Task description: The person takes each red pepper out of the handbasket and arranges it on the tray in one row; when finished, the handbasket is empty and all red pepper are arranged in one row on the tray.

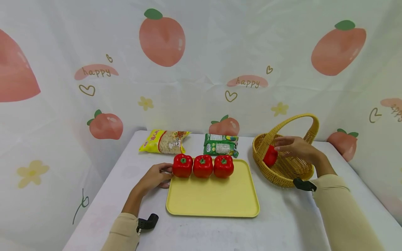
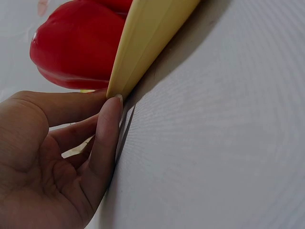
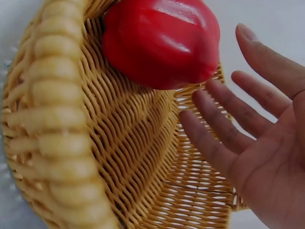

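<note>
My left hand (image 1: 158,175) pinches the left rim of a yellow tray (image 1: 213,200), with fingertips at its edge in the left wrist view. Three red bell peppers (image 1: 202,166) stand in a row along the tray's far side; one pepper (image 2: 76,45) shows beside the left hand (image 2: 52,157). Over a wicker basket (image 1: 287,183) at the right is my right hand (image 1: 296,148), its fingers extended. Another red bell pepper (image 3: 159,45) is inside the basket, against its left side. In the right wrist view the right hand (image 3: 257,138) faces this pepper, fingers spread and nothing in the palm.
A yellow snack bag (image 1: 166,142) lies behind the tray at the left. Right of it lies a green packet (image 1: 221,144). The basket's tall handle (image 1: 309,120) arches over its opening. A fruit-printed cloth (image 1: 201,69) hangs along the table's back.
</note>
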Demonstrator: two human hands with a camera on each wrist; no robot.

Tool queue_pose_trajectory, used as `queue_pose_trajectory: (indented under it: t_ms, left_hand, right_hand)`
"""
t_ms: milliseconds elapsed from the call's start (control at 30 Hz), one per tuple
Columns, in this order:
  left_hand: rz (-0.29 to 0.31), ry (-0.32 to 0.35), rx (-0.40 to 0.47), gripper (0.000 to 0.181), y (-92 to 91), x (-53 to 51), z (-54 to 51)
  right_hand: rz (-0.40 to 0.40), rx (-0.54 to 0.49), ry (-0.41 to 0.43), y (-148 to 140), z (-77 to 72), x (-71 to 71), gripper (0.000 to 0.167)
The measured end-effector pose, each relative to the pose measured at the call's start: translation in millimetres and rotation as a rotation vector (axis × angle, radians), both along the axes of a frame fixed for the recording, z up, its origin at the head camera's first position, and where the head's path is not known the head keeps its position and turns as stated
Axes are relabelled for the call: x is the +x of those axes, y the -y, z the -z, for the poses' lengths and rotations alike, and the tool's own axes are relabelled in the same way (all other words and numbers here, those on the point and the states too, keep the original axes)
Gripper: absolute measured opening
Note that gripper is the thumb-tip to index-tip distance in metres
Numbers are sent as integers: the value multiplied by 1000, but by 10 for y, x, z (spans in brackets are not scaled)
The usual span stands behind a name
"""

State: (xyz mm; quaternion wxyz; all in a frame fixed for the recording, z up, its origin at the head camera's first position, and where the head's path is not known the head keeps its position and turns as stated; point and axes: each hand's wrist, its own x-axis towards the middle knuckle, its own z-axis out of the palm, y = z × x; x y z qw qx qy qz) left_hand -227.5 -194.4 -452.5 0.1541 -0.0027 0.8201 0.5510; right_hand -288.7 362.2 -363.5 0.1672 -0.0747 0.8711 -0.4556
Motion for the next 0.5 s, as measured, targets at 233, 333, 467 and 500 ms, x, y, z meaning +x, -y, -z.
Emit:
queue_pose_trajectory:
  t_ms: [233, 333, 467, 500]
  left_hand:
    - [4, 2, 7, 50, 10, -1, 3]
    - [9, -4, 5, 50, 13, 8, -2]
    - [3, 0, 4, 50, 10, 20, -17]
    - [2, 1, 3, 50, 10, 23, -20]
  right_hand:
    - [-18, 0, 56, 47, 60, -17, 72]
    - [-31, 13, 61, 62, 79, -28, 70]
    - [-33, 56, 56, 64, 116, -46, 66]
    - [-39, 66, 51, 67, 121, -45, 65]
